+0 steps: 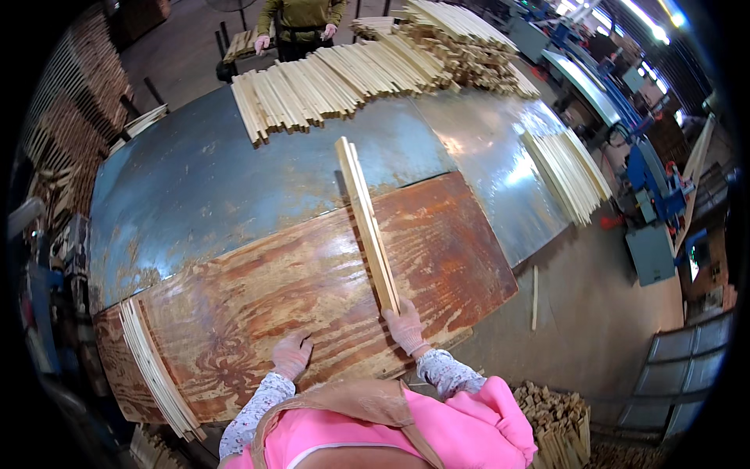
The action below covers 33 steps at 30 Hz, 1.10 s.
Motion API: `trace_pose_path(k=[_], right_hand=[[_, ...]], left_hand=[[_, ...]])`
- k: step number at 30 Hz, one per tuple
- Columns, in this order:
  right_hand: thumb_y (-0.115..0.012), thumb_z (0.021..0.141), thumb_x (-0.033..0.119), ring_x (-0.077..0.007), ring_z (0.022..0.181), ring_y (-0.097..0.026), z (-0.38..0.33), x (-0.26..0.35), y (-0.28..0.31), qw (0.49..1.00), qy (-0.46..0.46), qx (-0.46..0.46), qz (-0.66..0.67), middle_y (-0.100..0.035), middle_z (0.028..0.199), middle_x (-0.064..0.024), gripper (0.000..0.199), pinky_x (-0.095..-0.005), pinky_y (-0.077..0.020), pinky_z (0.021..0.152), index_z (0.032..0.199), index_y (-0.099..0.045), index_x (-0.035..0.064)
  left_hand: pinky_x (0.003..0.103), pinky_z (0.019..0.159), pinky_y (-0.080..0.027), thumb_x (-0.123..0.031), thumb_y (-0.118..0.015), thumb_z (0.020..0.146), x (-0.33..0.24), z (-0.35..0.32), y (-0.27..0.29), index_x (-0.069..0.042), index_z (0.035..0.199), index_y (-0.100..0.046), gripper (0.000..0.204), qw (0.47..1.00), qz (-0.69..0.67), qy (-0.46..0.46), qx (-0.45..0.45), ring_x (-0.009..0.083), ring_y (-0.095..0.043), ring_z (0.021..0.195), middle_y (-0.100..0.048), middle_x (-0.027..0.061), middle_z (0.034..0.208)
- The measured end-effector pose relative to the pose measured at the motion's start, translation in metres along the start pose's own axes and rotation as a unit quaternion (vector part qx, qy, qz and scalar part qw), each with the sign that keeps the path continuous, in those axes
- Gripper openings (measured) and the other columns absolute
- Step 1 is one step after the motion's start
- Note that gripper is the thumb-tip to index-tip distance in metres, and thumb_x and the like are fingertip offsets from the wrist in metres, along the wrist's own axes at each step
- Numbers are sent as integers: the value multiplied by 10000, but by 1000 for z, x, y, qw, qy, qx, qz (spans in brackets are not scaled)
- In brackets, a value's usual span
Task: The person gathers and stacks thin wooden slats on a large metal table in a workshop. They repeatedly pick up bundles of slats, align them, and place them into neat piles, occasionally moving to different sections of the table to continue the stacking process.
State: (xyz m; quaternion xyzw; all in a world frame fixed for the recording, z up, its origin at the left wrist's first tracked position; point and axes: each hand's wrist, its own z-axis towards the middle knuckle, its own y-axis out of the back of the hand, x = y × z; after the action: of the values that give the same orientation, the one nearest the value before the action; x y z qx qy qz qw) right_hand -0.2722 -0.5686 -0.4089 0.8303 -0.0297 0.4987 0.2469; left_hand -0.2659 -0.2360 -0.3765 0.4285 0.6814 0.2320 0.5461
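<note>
My right hand (405, 327), in a pale pink work glove, is closed round the near end of a few long, pale wooden strips (366, 227). They point away from me across the table, their far ends over the metal sheet. My left hand (291, 356), gloved alike, is open and holds nothing that I can see. Its fingers are loosely bent above the near part of the brown plywood board (258, 301), left of the strips. How the right fingers wrap underneath is hidden.
A long row of strips (336, 82) lies along the far side of the metal tabletop (203, 180). Smaller bundles lie at left (156, 367) and right (566, 176). Another person (305, 19) stands beyond the table. One strip (535, 297) is on the floor; blue machinery (656, 187) stands right.
</note>
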Motion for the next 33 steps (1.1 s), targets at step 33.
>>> trace_pose_path(k=[33], right_hand=[[-684, 867, 344, -464, 976, -742, 538, 385, -261, 953, 180, -195, -150, -756, 1067, -293, 470, -514, -583, 867, 1159, -731, -21]], left_hand=[[617, 1165, -345, -614, -544, 984, 116, 35, 42, -102, 1369, -599, 642, 965, 148, 67, -208, 409, -495, 1339, -513, 176, 1435]])
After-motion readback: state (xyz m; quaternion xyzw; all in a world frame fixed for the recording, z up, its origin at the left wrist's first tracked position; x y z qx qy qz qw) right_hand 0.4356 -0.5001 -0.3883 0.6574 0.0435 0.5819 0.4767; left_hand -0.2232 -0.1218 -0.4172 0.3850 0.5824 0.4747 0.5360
